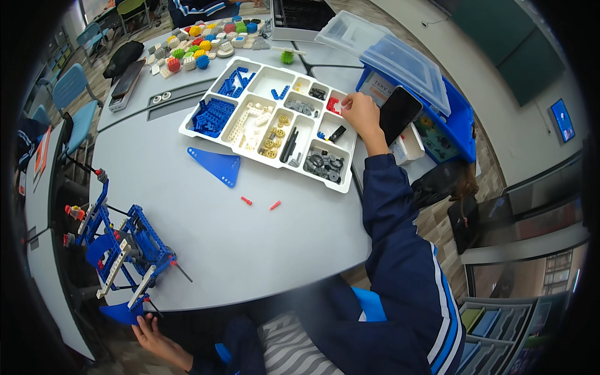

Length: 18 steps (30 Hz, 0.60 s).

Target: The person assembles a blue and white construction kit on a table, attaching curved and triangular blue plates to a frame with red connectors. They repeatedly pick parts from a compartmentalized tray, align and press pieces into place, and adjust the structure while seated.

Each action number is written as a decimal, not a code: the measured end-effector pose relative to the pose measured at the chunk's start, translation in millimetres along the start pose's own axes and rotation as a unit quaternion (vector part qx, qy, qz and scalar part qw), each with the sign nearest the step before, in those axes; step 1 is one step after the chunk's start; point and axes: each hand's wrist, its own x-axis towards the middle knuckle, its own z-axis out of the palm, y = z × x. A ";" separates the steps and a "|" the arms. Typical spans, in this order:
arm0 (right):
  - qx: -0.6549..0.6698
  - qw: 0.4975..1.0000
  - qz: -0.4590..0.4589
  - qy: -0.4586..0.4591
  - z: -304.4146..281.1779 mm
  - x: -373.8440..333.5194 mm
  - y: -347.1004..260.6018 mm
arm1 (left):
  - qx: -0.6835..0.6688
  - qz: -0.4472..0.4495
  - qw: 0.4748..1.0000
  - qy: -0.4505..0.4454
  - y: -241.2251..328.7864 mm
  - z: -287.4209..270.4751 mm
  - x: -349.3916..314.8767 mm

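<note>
At the lower left, my left hand has its fingers closed on the edge of a curved blue panel, fixed to the bottom of a building-brick model of blue beams, white beams and black axles. My right hand reaches into the white sorting tray, fingers bent together over the compartment of small red pieces. Its fingertips are partly hidden, so I cannot make out what they hold. A loose blue triangular panel and two red pins lie on the table below the tray.
Colourful bricks are heaped at the far side of the table. A blue storage bin with a clear lid stands right of the tray, a black phone leaning by it. Another phone rests at the left edge; a blue chair stands beyond.
</note>
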 end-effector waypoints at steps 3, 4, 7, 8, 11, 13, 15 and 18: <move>0.057 0.993 -0.055 0.091 -13.4 -9.4 -22.3 | 0.001 -0.020 1.000 0.012 16.1 16.1 -5.6; 0.062 0.990 -0.058 0.115 -20.0 -14.4 -36.2 | 0.029 -0.007 0.999 0.021 18.7 20.4 -7.2; 0.240 0.953 -0.167 0.078 -37.5 -53.0 -88.9 | 0.073 -0.019 0.995 0.065 24.9 28.8 -12.3; 0.277 0.941 -0.191 0.020 -39.3 -73.2 -107.9 | 0.047 -0.039 0.994 0.092 27.5 31.1 -14.4; 0.308 0.884 -0.311 -0.164 -41.0 -127.9 -145.6 | 0.021 -0.028 0.998 0.051 40.6 39.0 -21.4; 0.227 0.887 -0.360 -0.181 -36.2 -149.6 -156.5 | 0.027 -0.014 0.999 0.040 50.5 44.2 -24.8; 0.194 0.881 -0.386 -0.195 -30.6 -156.3 -160.3 | 0.030 -0.013 0.999 0.037 56.5 48.1 -26.6; 0.252 0.886 -0.334 -0.200 -31.8 -138.6 -152.1 | 0.031 -0.030 0.998 0.049 55.5 49.1 -27.6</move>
